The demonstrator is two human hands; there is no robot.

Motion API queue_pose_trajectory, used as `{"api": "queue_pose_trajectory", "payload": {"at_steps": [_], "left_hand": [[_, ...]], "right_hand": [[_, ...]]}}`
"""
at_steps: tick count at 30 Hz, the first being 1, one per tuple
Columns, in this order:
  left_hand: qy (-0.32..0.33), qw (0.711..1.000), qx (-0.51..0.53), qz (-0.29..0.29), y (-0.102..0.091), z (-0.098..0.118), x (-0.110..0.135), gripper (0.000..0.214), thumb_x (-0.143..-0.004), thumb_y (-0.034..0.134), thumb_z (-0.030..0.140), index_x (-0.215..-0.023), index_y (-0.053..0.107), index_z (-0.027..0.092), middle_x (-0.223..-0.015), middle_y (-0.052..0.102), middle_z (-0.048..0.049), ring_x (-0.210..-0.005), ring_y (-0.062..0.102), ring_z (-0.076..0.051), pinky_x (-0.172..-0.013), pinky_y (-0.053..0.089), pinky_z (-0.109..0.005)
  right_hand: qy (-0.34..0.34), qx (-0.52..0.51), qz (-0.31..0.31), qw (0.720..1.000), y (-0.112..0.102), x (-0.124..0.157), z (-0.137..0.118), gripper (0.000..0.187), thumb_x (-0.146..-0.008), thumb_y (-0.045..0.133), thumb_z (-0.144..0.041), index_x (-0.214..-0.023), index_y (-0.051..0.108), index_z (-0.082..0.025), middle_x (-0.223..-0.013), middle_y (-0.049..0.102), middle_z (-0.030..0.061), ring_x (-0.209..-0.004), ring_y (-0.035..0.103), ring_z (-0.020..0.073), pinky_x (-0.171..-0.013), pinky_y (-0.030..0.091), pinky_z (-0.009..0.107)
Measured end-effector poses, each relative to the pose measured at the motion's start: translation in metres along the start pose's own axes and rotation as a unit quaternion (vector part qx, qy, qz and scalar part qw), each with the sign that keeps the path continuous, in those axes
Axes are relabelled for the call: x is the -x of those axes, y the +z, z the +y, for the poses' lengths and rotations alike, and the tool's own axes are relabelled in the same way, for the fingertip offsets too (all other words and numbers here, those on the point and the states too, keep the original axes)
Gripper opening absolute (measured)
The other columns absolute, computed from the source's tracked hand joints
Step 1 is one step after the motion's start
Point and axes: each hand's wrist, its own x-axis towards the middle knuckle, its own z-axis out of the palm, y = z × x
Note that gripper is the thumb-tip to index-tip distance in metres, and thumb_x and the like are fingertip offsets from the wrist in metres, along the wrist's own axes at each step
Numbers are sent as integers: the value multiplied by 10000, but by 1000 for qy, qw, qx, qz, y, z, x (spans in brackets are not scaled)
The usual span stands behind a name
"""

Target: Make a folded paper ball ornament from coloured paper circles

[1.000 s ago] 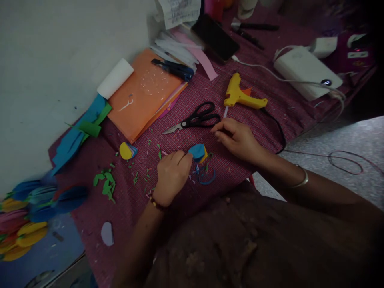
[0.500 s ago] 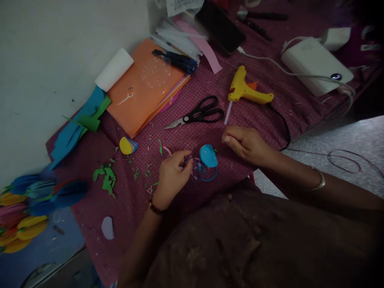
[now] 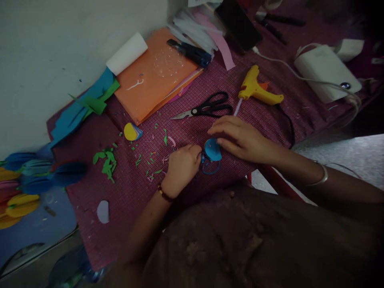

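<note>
The disc (image 3: 212,152), lying on the cloth (image 3: 126,192) between 2 hands, looks light, thin and easily creased, best pinched at its rim, where the right hand (image 3: 240,138) grips it while the left hand (image 3: 181,166) curls narrow alongside, contents hidden.

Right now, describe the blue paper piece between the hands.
The blue paper piece is a rounded cutout, thin and matte, perhaps card or foam. It lies on the checked maroon cloth near its front edge. The right hand rests fingers on its upper right side; the curled left hand meets its left edge. A blue offcut ring lies just below.
</note>
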Motion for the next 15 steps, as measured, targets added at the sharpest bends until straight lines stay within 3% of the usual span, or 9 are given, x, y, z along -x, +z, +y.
{"api": "queue_pose_trajectory", "payload": {"at_steps": [2,6,10,12,15], "left_hand": [[-4,1000,-6,1,2,1,0,157,-917,473,250,-885,624,220,-870,695,-11,-793,652,-191,-618,414,-293],[-7,1000,-14,-4,3,1,0,171,-922,456,250,-875,616,212,-873,693,-17,-797,649,-191,-611,400,-293],[-7,1000,-18,-7,3,0,1,164,-917,453,234,-881,611,210,-883,690,-20,-800,647,-191,-618,404,-297],[-4,1000,-19,-9,3,0,0,152,-910,458,218,-887,609,208,-886,690,-23,-801,646,-192,-623,408,-298],[2,1000,-21,-12,3,0,0,150,-908,456,203,-894,605,201,-884,688,-32,-807,645,-193,-640,414,-297]], "right_hand": [[-4,6,-7,1000,1,-2,4,304,-901,494,-229,-1199,547,-207,-1134,600,91,-1106,554,248,-953,464,445],[7,-6,12,1000,-1,14,13,548,-836,617,-310,-1343,425,-231,-1308,516,104,-1225,488,292,-1011,428,514],[14,-46,76,996,-4,47,-2,308,-846,604,-250,-1148,542,-268,-1135,600,69,-1115,571,242,-953,490,453],[-10,-85,46,995,0,62,-19,217,-859,567,-185,-1065,560,-251,-1085,618,63,-1092,596,208,-916,522,390],[-58,-111,-29,992,15,75,-41,175,-860,537,-147,-1025,563,-198,-1140,608,98,-1273,495,227,-995,489,401]]}}
